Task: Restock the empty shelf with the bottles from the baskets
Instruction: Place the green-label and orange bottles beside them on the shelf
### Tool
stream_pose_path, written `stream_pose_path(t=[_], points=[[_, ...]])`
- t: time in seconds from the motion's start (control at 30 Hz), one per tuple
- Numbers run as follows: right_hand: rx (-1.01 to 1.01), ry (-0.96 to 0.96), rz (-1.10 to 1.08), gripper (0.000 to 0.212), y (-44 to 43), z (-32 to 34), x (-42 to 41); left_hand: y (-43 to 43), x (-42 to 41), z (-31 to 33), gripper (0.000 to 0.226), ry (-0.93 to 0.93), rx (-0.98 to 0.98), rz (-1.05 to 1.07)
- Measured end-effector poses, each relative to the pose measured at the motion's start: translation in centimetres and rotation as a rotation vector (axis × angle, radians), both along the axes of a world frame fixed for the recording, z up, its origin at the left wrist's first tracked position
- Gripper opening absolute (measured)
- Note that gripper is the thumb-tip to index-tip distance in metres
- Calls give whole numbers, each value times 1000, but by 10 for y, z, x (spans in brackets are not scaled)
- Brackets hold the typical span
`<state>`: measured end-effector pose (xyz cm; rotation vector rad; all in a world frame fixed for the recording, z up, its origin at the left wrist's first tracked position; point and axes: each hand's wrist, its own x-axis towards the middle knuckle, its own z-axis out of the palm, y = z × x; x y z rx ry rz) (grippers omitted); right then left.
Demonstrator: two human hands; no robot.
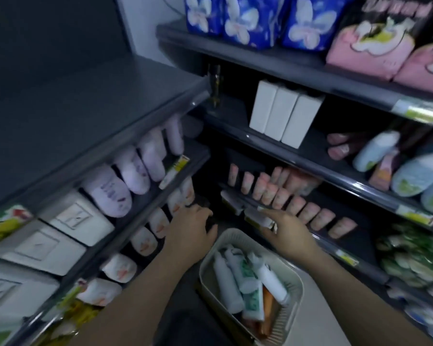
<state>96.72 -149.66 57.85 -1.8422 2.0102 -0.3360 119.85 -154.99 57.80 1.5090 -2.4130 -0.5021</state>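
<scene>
A beige basket (294,278) stands low in the middle, holding several white, green-labelled and orange bottles and tubes (245,278). My left hand (191,229) reaches just past the basket's far left corner, its fingers curled around something dark that is blurred. My right hand (286,229) stretches over the basket's far right corner, and its fingertips touch the front rail of the low shelf (238,202) with the pink tubes (280,193). A bare dark grey shelf (73,101) spans the upper left.
The left rack holds lilac bottles (133,171), white boxes (78,218) and white-orange packs (143,240). The right rack carries white cartons (283,116), blue and pink packs (310,23), light blue bottles (415,173) and green packs (410,258).
</scene>
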Motion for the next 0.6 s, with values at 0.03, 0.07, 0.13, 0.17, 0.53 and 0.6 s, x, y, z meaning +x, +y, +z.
stream_pose_path(t=[0.03,0.07,0.13,0.17,0.53,0.6], points=[[46,-31,-19,36,0,-17,-12,-1,-11,-17,34,-10,49,15],[76,-52,-35,38,0,-34,-23,-2,-21,-35,35,-22,102,34],[148,-60,-67,44,2,-67,-43,-4,-36,-77,35,-53,239,74],[196,-52,-66,46,4,-84,-52,-4,-43,-97,34,-69,301,93],[349,-196,-157,59,6,-236,-87,-3,-85,-313,53,-157,806,367],[348,-222,-152,43,7,-260,-90,0,-91,-338,61,-91,882,460]])
